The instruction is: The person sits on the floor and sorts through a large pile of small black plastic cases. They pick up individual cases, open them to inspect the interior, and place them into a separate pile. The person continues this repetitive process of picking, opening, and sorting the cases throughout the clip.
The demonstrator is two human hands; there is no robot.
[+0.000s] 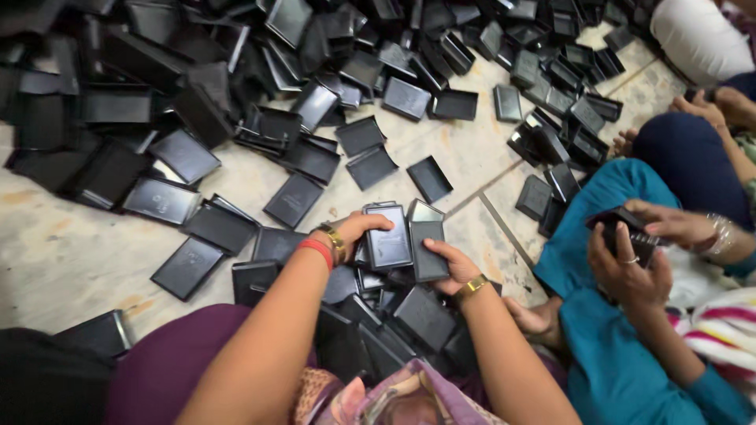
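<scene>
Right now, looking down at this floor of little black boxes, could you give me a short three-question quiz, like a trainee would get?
1. True or false: both of the wearer's hands, the left hand and the right hand, hold black boxes.
2. Which wrist wears the red bangle? A) left B) right
3. What does the neighbour in the teal garment hold in both hands?

Key: 1 true, the left grips a glossy black box, the right a matte one. 2 A. 3 another black box.
</scene>
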